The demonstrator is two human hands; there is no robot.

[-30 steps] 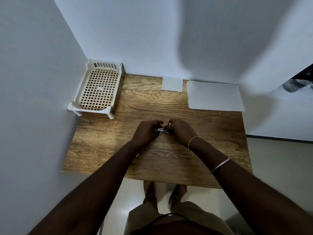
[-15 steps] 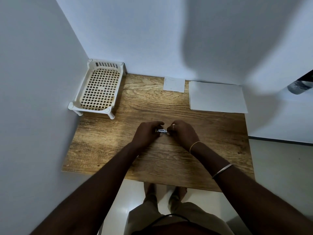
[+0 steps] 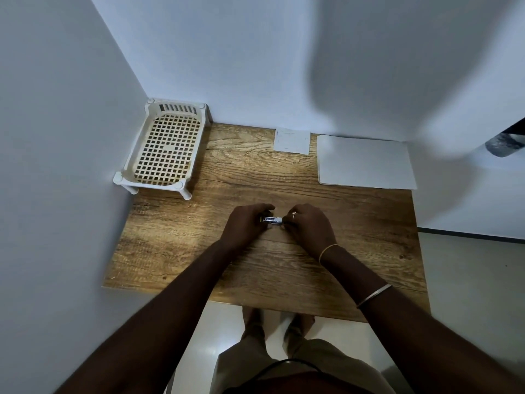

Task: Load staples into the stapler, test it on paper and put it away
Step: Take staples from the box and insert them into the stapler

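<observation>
The stapler [image 3: 273,220] is gripped by the left hand [image 3: 245,223] and pinched by the right hand [image 3: 308,226] mid-tabletop [image 3: 255,172]; loading is judged under way, closure being required next.

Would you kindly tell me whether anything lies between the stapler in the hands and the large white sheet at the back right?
Nothing visible does. Only bare table lies between the stapler and the large sheet; the small paper square sits left of that path.

Desk [image 3: 284,177] grained matt wood; stapler [image 3: 273,220] shiny metal; basket [image 3: 166,150] matt perforated plastic; sheet [image 3: 365,163] smooth paper.
</observation>
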